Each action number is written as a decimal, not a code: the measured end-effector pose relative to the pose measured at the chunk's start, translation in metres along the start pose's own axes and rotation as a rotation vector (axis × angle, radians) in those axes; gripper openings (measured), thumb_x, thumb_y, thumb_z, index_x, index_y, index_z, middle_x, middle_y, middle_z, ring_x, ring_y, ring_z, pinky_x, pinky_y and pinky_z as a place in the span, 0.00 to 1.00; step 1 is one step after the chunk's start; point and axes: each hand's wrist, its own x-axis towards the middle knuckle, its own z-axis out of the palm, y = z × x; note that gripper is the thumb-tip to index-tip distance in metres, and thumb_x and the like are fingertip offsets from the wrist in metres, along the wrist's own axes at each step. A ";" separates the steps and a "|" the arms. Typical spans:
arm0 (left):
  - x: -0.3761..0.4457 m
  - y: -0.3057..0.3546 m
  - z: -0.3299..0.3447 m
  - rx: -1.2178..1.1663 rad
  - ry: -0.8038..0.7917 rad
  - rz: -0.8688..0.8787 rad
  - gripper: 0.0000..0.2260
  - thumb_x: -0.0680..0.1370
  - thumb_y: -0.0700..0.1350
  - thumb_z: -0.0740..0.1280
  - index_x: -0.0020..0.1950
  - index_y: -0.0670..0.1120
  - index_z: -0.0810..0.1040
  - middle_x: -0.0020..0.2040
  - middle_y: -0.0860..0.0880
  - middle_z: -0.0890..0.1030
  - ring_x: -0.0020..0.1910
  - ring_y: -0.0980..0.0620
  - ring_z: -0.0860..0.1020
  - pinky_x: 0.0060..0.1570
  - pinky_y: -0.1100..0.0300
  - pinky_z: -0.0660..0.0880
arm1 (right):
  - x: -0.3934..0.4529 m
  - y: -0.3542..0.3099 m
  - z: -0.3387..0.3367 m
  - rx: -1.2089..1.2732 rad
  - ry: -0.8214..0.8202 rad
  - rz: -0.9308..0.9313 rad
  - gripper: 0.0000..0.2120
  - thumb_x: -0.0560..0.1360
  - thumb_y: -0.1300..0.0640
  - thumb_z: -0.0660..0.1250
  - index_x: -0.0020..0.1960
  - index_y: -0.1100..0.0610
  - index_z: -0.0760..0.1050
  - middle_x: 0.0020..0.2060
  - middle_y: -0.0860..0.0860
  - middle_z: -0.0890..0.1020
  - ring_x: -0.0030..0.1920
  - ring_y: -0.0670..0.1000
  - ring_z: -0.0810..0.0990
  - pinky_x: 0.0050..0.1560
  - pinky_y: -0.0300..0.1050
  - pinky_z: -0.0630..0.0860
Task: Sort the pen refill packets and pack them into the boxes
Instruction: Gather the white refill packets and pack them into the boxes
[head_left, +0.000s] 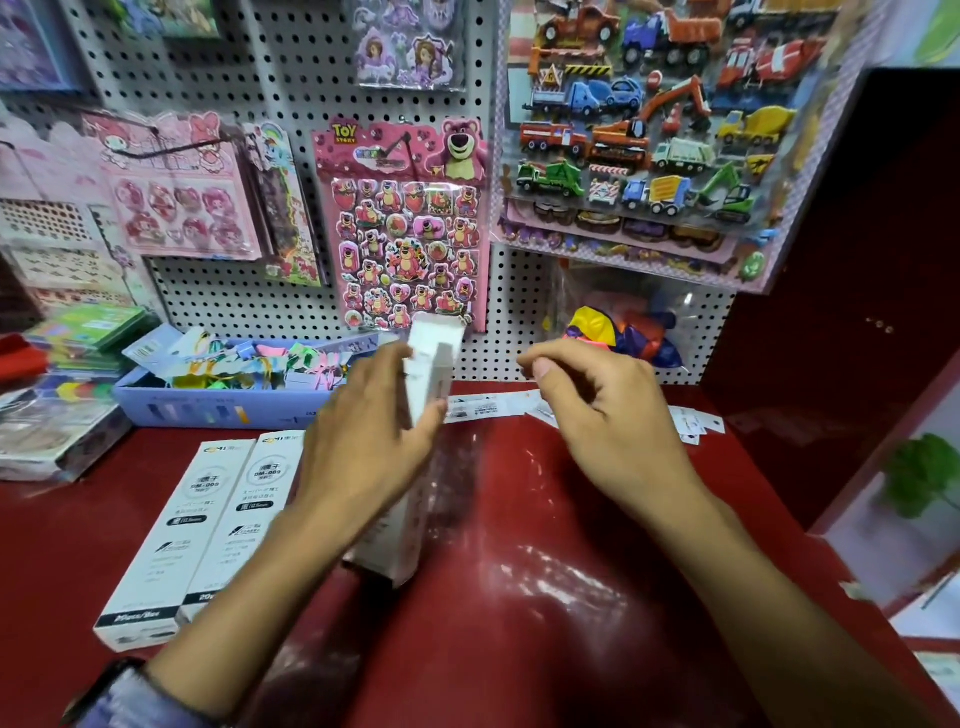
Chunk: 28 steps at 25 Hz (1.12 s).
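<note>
A tall white refill box (427, 374) stands upright on the red counter (545, 597), its top flap open. My left hand (363, 441) grips it around the upper part. To its right my right hand (592, 400) hovers above the counter with curled fingers, thumb against the forefinger, and nothing visible in it. Clear pen refill packets (475, 406) with white header cards lie flat behind and between my hands. More packets (696, 423) lie at the right. Two closed white boxes (208, 530) lie side by side at the left.
A blue tray (208, 408) of colourful clips sits at the back left, beside stacked stationery (57, 441). A pegboard wall (260, 291) hung with sticker sheets rises behind. A bag of balloons (623, 332) leans at the back right. A dark red cabinet side (831, 338) bounds the right.
</note>
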 end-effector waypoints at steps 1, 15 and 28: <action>0.007 -0.011 0.003 0.056 -0.065 -0.073 0.22 0.75 0.58 0.66 0.65 0.52 0.66 0.60 0.45 0.77 0.54 0.39 0.78 0.46 0.50 0.73 | 0.003 0.015 0.000 0.001 -0.044 0.075 0.09 0.77 0.57 0.64 0.47 0.54 0.83 0.39 0.44 0.85 0.41 0.44 0.81 0.46 0.42 0.77; 0.065 -0.009 0.151 0.345 -0.564 0.161 0.24 0.74 0.49 0.62 0.69 0.45 0.68 0.69 0.42 0.70 0.68 0.41 0.66 0.68 0.48 0.63 | 0.015 0.180 0.003 -0.744 -0.505 0.581 0.37 0.70 0.45 0.69 0.76 0.50 0.59 0.77 0.54 0.58 0.76 0.58 0.58 0.70 0.57 0.61; 0.072 0.011 0.159 0.029 -0.556 0.193 0.10 0.70 0.40 0.66 0.37 0.50 0.65 0.42 0.47 0.70 0.50 0.37 0.74 0.45 0.51 0.70 | 0.012 0.169 -0.018 -1.001 -0.610 0.485 0.23 0.73 0.44 0.63 0.66 0.50 0.71 0.66 0.52 0.72 0.69 0.58 0.63 0.67 0.60 0.59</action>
